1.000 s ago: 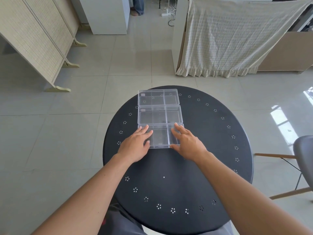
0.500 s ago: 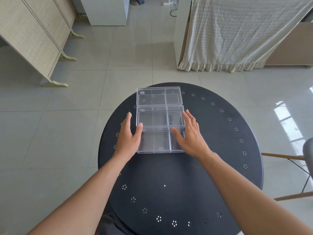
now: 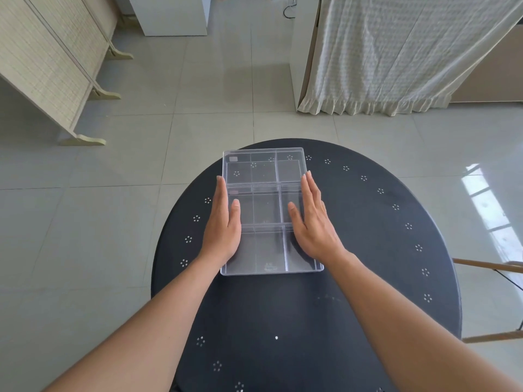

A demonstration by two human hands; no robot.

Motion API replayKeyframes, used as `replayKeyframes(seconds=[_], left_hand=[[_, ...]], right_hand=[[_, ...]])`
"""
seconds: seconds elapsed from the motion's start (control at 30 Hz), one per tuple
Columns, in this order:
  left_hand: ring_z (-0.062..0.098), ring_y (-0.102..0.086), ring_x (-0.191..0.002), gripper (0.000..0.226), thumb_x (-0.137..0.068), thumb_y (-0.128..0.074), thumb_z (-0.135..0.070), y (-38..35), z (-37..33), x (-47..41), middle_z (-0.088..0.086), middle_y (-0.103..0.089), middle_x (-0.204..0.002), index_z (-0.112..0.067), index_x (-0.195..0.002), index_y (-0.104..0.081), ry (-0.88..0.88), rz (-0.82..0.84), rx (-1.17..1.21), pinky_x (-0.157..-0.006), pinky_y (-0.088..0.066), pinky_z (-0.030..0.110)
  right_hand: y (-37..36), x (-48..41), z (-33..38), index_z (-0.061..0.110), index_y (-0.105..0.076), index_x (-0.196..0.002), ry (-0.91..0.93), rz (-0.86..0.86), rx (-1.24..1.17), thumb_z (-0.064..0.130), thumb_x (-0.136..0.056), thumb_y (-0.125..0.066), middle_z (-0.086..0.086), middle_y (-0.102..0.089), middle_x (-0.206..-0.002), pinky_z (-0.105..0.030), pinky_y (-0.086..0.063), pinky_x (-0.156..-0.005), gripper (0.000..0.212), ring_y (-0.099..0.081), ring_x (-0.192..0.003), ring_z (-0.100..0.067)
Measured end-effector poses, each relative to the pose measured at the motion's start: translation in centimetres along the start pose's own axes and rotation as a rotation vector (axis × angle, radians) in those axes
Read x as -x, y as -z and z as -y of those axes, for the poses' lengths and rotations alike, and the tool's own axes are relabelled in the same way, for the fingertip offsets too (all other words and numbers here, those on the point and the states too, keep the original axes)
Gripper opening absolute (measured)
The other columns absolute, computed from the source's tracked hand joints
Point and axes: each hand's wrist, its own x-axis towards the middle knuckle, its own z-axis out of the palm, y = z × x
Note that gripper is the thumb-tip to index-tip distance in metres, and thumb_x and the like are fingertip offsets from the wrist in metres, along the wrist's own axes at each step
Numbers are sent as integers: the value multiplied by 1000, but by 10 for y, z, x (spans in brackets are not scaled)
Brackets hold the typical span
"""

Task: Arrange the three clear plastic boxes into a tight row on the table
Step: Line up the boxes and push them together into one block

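Three clear plastic boxes lie in a touching line running away from me on the round black table point(image 3: 353, 250): the far box point(image 3: 263, 165), the middle box point(image 3: 266, 206) and the near box point(image 3: 268, 250). My left hand point(image 3: 223, 222) lies flat, fingers straight, against the left sides of the middle and near boxes. My right hand point(image 3: 311, 222) presses flat against their right sides, thumb resting over the top. Neither hand grips a box; both squeeze the line from the sides.
The table's far edge lies just behind the far box. A wooden chair point(image 3: 492, 267) stands at the right. A folding screen point(image 3: 45, 69) is at the left, a draped cloth point(image 3: 396, 52) at the back right, on a tiled floor.
Both hands slid forward from the near box's front corners along the sides of the boxes. The camera tilted down and nearer, so the boxes look bigger.
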Motion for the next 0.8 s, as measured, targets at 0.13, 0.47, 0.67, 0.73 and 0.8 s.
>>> replayKeyframes(seconds=[0.13,0.47,0.67,0.73,0.8], left_hand=[[-6,2,-163,62,-118,-22,-37,1,2,4,-22,8,-180,-33,-172,8,-5,17,-54,-108,3,-9],[-31,12,-146,62,-117,-19,-41,19,12,36,-26,12,-178,-37,-171,12,-30,69,-141,-106,3,-11],[-28,11,-149,62,-117,-17,-43,31,15,66,-30,15,-176,-41,-169,14,-15,80,-158,-108,0,-7],[-29,11,-149,62,-116,-17,-43,34,16,73,-31,16,-176,-42,-169,15,-18,85,-165,-111,-3,-2],[-32,12,-146,62,-117,-17,-43,36,17,81,-31,16,-176,-43,-169,16,-22,88,-182,-116,-8,7]], right_hand=[[-6,7,2,24,2,-173,-20,-45,-3,34,-116,-35,16,10,-180,-34,-10,-134,68,4,-165,-3],[-27,49,17,24,3,-173,-55,-98,-42,31,-116,-35,16,10,-179,-38,-14,-134,68,1,-165,-3],[-36,76,28,25,3,-172,-52,-97,-44,30,-116,-35,18,11,-179,-37,-13,-133,68,3,-165,-2],[-39,84,32,26,4,-172,-55,-97,-43,30,-116,-35,19,11,-179,-36,-14,-133,68,3,-165,-2],[-41,92,35,26,3,-172,-65,-98,-49,31,-116,-35,19,11,-179,-35,-14,-133,68,3,-165,-1]])
